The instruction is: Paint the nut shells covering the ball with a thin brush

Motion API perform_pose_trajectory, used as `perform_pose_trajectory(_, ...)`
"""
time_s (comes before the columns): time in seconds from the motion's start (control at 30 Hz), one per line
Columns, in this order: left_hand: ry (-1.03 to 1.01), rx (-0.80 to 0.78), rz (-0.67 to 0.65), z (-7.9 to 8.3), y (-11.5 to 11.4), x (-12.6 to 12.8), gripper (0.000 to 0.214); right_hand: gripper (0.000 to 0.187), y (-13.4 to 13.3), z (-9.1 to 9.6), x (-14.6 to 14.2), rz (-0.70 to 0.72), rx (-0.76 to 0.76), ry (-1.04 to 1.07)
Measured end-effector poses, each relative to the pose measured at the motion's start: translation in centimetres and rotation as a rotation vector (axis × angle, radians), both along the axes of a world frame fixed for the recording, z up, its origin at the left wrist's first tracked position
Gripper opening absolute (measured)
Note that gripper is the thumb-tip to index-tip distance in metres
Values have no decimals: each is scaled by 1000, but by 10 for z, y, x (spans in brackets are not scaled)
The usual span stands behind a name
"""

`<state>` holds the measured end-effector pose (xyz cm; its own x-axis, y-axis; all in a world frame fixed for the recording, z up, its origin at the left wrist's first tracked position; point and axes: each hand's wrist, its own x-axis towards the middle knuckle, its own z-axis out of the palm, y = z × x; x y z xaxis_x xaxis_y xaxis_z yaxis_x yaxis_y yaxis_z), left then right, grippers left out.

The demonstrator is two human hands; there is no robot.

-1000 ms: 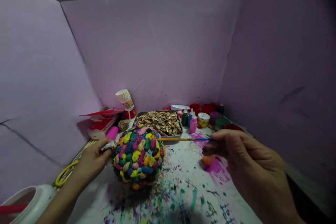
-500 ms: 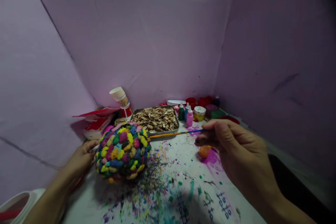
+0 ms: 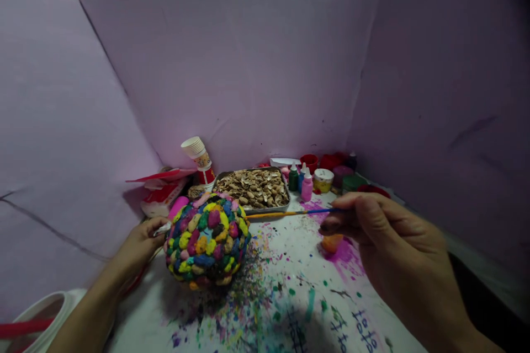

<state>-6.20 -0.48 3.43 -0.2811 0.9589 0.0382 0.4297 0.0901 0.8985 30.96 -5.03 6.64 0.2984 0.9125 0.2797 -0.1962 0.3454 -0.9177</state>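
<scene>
A round ball (image 3: 207, 242) covered in painted nutshells of many colours sits left of centre, over the paint-spattered table. At its left side my left hand (image 3: 144, 240) is closed on a whitish bit at the ball's edge; the fingertips are partly hidden. My right hand (image 3: 381, 231) pinches a thin paintbrush (image 3: 285, 213), blue toward my fingers and orange toward the other end. The brush lies nearly level, its far end at the ball's right edge; whether it touches cannot be made out. Dark paint marks my fingertips. Below them is a small orange-coloured piece (image 3: 332, 242).
A metal tray (image 3: 269, 209) of nutshells stands behind the ball. Beside it are paint bottles (image 3: 307, 187), a lidded jar (image 3: 323, 181) and a red cup (image 3: 308, 162). Stacked paper cups (image 3: 197, 153) lean at the back left. A white bucket (image 3: 68, 309) is front left. Purple panels (image 3: 248, 66) enclose the table.
The whole scene has shifted slightly right in view as the camera turned. Both hands keep their holds, and the brush stays at the ball's right edge.
</scene>
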Motion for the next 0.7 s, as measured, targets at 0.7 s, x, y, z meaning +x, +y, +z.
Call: perform_pose_trajectory(0.7, 586, 139, -111, 29, -22, 41, 23, 23, -13, -2, -10, -3, 307, -369)
